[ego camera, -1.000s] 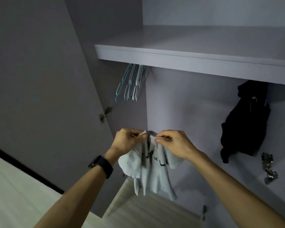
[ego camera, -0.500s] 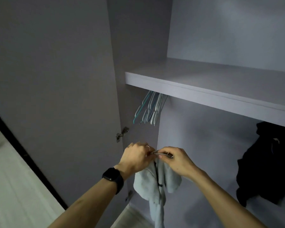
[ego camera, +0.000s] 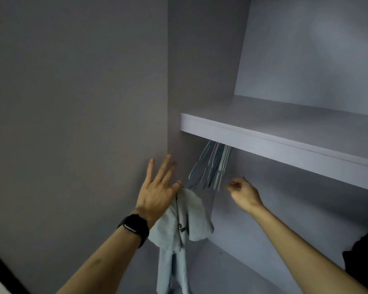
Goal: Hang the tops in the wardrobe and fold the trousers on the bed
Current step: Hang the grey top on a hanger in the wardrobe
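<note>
Under the shelf (ego camera: 285, 143): pale top (ego camera: 191, 215), 6 o'clock in view.
Left grip (ego camera: 159, 189): wide, fingers spread.
Right grip (ego camera: 242, 192): curled; cannot tell.
Risk: top may slip, seemingly unheld.

The shelf (ego camera: 285, 143) juts from the wardrobe's left wall and runs off to the right, with the wardrobe door (ego camera: 72, 102) standing open to its left and a cluster of empty hangers (ego camera: 212, 166) hanging beneath its left end. Just below those hangers and slightly to their left hangs the top (ego camera: 191, 221), its upper edge behind the left hand (ego camera: 157, 194), which is in front of the wardrobe's left wall. The right hand (ego camera: 242, 194) is to the right of the top, apart from it and below the hangers, and another garment (ego camera: 363, 251) hangs well apart at the far right, lower than the shelf.
</note>
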`<state>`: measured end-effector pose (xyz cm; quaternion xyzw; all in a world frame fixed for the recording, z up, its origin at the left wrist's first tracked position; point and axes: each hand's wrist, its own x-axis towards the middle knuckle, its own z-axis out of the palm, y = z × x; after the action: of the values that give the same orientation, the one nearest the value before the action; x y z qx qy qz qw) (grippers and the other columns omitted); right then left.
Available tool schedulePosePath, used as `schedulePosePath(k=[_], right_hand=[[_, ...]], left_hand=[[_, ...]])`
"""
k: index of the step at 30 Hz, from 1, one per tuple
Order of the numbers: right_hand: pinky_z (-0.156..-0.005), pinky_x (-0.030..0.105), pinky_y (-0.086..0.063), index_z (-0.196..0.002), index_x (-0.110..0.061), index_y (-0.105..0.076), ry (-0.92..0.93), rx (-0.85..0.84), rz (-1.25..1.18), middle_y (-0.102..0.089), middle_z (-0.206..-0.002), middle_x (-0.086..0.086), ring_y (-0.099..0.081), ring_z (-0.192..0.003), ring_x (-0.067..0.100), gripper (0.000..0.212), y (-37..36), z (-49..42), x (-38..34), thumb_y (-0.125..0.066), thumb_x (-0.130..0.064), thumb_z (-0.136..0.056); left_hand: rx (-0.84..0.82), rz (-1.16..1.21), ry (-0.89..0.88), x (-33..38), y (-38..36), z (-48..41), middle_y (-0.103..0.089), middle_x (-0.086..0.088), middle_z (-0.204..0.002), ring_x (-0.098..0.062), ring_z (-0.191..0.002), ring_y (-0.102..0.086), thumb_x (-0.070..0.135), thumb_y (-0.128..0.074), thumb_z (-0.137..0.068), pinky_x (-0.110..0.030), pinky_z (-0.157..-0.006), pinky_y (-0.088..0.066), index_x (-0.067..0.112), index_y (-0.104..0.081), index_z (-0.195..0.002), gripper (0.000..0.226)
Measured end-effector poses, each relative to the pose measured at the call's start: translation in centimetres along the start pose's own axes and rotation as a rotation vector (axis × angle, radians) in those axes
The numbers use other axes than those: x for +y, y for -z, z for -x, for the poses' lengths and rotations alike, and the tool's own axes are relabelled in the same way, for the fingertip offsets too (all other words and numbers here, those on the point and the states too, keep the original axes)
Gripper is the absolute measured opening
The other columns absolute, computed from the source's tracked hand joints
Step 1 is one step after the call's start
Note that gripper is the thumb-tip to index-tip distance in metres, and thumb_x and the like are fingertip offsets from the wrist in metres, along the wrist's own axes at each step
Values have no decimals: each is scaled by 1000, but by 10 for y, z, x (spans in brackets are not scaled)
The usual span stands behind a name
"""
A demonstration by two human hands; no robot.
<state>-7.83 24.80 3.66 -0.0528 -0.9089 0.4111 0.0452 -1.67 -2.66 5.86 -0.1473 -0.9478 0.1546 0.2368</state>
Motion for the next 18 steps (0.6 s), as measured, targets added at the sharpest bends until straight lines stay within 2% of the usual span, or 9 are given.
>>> schedulePosePath(k=[3, 6, 9, 11, 13, 14, 16, 18], right_hand=[[-101, 31, -42, -141, -12, -50, -151, 20, -62, -57, -141, 10, -54, -128, 32, 51, -22, -33, 9, -52, -45, -102], [-100, 37, -46, -131, -7, -58, -208, 56, -127, -61, -130, 15, -59, -117, 35, 53, -47, -65, 14, -44, -51, -103], [-88, 41, -53, -114, -7, -68, -234, 100, -279, -68, -110, 15, -64, -95, 31, 41, -62, -84, 17, -51, -41, -102], [-74, 34, -53, -113, -12, -72, -231, 119, -334, -71, -107, 12, -66, -91, 27, 28, -70, -88, 23, -61, -32, -97], [-62, 27, -48, -98, -17, -73, -231, 141, -351, -71, -100, 9, -64, -85, 23, 17, -74, -86, 30, -62, -29, -96], [-58, 26, -46, -90, -17, -71, -236, 169, -328, -71, -96, 9, -63, -81, 24, 20, -74, -85, 31, -58, -30, -97], [-63, 28, -48, -93, -11, -69, -239, 241, -213, -70, -97, 14, -64, -80, 30, 34, -67, -79, 28, -48, -37, -98], [-80, 33, -49, -111, -6, -70, -241, 326, -68, -68, -113, 19, -65, -99, 36, 47, -55, -73, 21, -43, -43, -100]], left_hand=[[5, -115, -24, -22, -23, -10, 6, -17, -165, -41, -148, 22, 25, -49, -100, -63, -108, 31, 32, -58, -138, 40], [44, -237, -89, -29, -40, -14, 22, -17, -160, -43, -143, 29, 29, -30, -103, -59, -108, 33, 31, -50, -142, 43], [90, -308, -98, -33, -47, -16, 16, -17, -165, -46, -144, 29, 31, -19, -103, -58, -110, 29, 31, -43, -145, 48], [110, -326, -90, -35, -53, -15, 11, -16, -167, -46, -147, 24, 33, -19, -103, -59, -112, 27, 32, -41, -145, 47], [124, -342, -80, -34, -56, -14, 5, -16, -168, -47, -150, 18, 33, -18, -102, -59, -113, 24, 32, -43, -142, 46], [130, -347, -81, -33, -57, -13, 2, -16, -168, -47, -150, 15, 33, -17, -102, -59, -114, 23, 32, -44, -140, 47], [133, -361, -84, -31, -58, -12, -1, -15, -168, -48, -151, 12, 33, -16, -101, -59, -115, 21, 33, -45, -140, 48], [135, -369, -90, -29, -59, -11, -3, -15, -168, -48, -151, 11, 32, -14, -101, -59, -116, 20, 33, -47, -138, 49]])
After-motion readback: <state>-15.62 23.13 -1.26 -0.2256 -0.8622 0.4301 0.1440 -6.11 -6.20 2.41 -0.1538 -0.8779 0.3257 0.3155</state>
